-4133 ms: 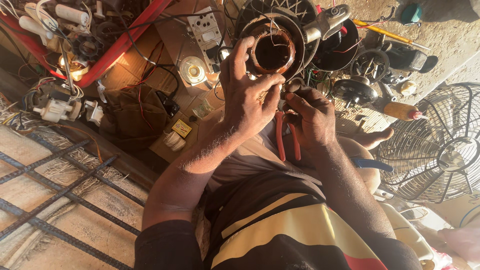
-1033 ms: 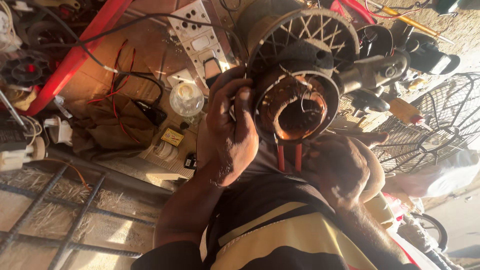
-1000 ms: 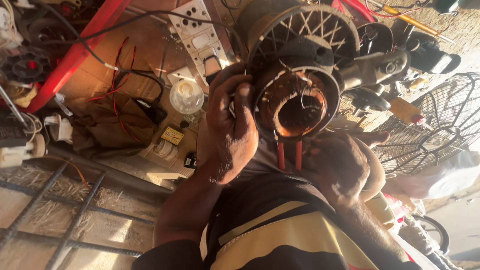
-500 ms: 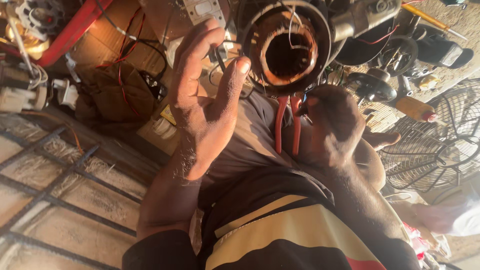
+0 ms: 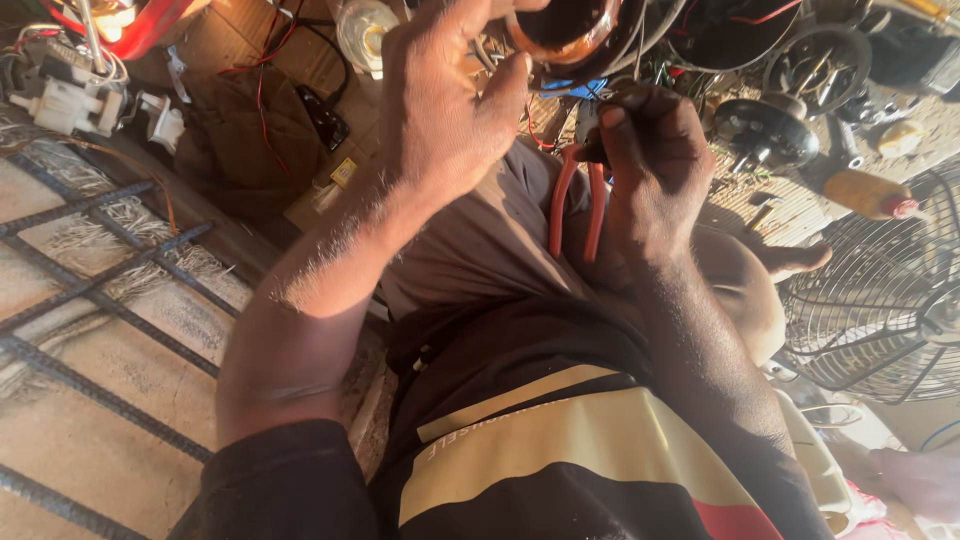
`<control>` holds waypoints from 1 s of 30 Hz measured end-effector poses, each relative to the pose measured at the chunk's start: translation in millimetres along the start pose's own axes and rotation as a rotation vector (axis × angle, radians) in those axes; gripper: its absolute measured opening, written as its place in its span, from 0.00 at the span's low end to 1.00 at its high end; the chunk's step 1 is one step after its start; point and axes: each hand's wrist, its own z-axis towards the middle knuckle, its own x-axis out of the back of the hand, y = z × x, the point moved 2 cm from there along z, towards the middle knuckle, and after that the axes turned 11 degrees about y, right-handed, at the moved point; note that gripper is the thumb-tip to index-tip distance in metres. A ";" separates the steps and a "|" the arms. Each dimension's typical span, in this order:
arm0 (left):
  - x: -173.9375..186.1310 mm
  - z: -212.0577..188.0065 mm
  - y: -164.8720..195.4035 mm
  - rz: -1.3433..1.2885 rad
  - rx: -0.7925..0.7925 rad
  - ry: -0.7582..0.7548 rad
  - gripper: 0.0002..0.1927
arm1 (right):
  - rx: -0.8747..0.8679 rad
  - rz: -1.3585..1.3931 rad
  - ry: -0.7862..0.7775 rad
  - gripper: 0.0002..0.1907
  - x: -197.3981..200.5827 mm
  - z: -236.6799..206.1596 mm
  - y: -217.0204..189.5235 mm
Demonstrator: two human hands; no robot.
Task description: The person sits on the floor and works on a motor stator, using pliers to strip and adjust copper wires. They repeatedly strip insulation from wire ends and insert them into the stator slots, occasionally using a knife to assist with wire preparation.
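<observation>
Cluttered ground spreads ahead of you: tangled wires, white plugs (image 5: 70, 100), a dark motor part (image 5: 765, 130) and a wire fan guard (image 5: 880, 290) at the right, with a barred grille (image 5: 90, 270) on the left. Most of the motor stator (image 5: 560, 25) is cut off by the top edge, so you see only its copper-coloured lower rim. Your left hand (image 5: 445, 110) is raised, wrist bent, fingers curled up around that rim. Your right hand (image 5: 655, 180) is clenched around red-handled pliers (image 5: 575, 205), just below the stator; the handles hang down over your lap, and the fist hides the tool's head.
</observation>
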 end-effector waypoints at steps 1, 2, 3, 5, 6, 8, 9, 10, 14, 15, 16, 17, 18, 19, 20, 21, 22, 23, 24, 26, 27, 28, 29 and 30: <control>0.2 -0.6 -2.3 -0.003 0.016 -0.007 0.18 | 0.005 -0.004 -0.005 0.07 0.5 -0.6 0.7; 0.6 -0.2 -4.7 -0.008 0.031 -0.014 0.18 | 0.017 -0.001 -0.024 0.07 1.0 -1.5 0.8; 0.6 1.1 -7.4 0.090 0.037 -0.032 0.15 | 0.028 0.001 -0.042 0.07 2.1 -2.5 0.6; 1.6 3.5 -11.4 0.282 0.048 -0.065 0.13 | 0.038 0.006 -0.065 0.07 2.3 -4.1 1.3; 1.5 3.1 -8.9 0.220 -0.046 -0.031 0.13 | 0.037 0.010 -0.068 0.07 2.1 -4.5 1.9; 1.7 1.9 -3.2 0.091 -0.234 0.032 0.15 | 0.024 0.015 -0.064 0.07 1.7 -6.6 2.6; 2.7 2.6 -2.6 0.059 -0.230 -0.003 0.13 | 0.015 0.018 -0.058 0.07 1.4 -7.4 2.8; 4.7 4.3 -2.5 0.026 -0.225 -0.037 0.12 | 0.006 0.021 -0.053 0.07 1.1 -8.1 2.6; 5.3 9.6 -0.5 0.011 -0.248 -0.065 0.11 | -0.021 0.022 -0.057 0.06 5.1 -13.7 -2.6; 5.1 9.9 -0.3 0.004 -0.238 -0.064 0.11 | -0.056 0.058 -0.051 0.06 6.5 -14.0 -3.6; 4.7 9.7 0.0 -0.002 -0.229 -0.062 0.10 | -0.090 0.093 -0.044 0.06 7.9 -13.6 -4.4; 4.7 9.3 -0.1 -0.009 -0.218 -0.062 0.10 | -0.122 0.152 -0.027 0.07 8.2 -11.7 -4.2; 4.8 8.8 0.0 -0.029 -0.211 -0.067 0.10 | -0.154 0.211 -0.008 0.08 8.1 -9.5 -3.6; 5.2 9.0 -0.5 -0.048 -0.206 -0.073 0.10 | -0.185 0.271 0.010 0.10 8.1 -7.4 -3.3; 5.5 9.3 -0.9 -0.067 -0.199 -0.078 0.10 | -0.190 0.273 0.001 0.10 7.7 -6.1 -3.4; 5.6 9.9 -1.5 -0.070 -0.189 -0.071 0.10 | -0.196 0.275 -0.010 0.10 6.8 -5.1 -3.6; 5.7 10.6 -2.0 -0.072 -0.179 -0.065 0.11 | -0.203 0.277 -0.021 0.10 5.2 -4.1 -3.4; 5.4 10.9 -2.1 -0.074 -0.168 -0.059 0.11 | -0.148 0.190 -0.018 0.10 2.9 -3.2 -3.5; 4.9 11.1 -2.1 -0.081 -0.159 -0.055 0.12 | -0.092 0.102 -0.014 0.10 0.1 -2.1 -3.6; 5.2 10.7 -1.3 -0.095 -0.143 -0.045 0.12 | 0.009 -0.039 -0.027 0.11 -6.5 1.8 -5.2; 6.2 10.5 -1.0 -0.090 -0.139 -0.047 0.13 | 0.051 -0.092 -0.041 0.12 -10.0 3.5 -6.2; 7.1 9.8 -0.4 -0.086 -0.135 -0.050 0.14 | 0.094 -0.145 -0.054 0.13 -12.8 5.0 -7.7; 7.8 9.7 -0.5 -0.083 -0.130 -0.053 0.14 | 0.162 -0.276 -0.046 0.12 -14.2 6.4 -10.4; 8.4 9.8 -0.6 -0.077 -0.131 -0.051 0.15 | 0.229 -0.408 -0.037 0.11 -15.1 7.7 -13.3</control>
